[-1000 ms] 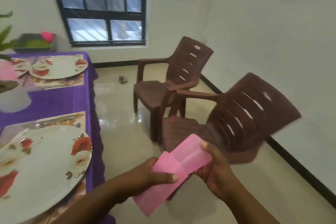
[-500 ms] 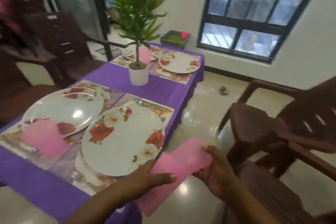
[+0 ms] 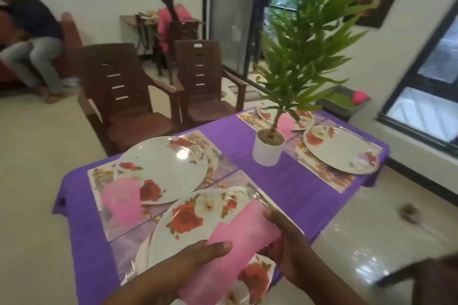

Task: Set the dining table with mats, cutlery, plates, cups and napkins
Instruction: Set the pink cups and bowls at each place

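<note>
Both hands hold a soft, folded pink napkin (image 3: 238, 238) above the round, glossy rose-print plate (image 3: 198, 220) at 6 o'clock: the left hand (image 3: 188, 265) pinches it under the thumb, the right hand (image 3: 290, 252) cups its far edge. A second pink napkin (image 3: 121, 199) lies at 9 o'clock on a floral mat (image 3: 99, 181) over the purple tablecloth (image 3: 285, 181); a white cylindrical pot (image 3: 267, 150) stands at 1 o'clock.

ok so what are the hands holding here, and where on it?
A folded pink napkin, above the nearest plate. The left hand grips its near end, thumb on top; the right hand holds its right edge.
</note>
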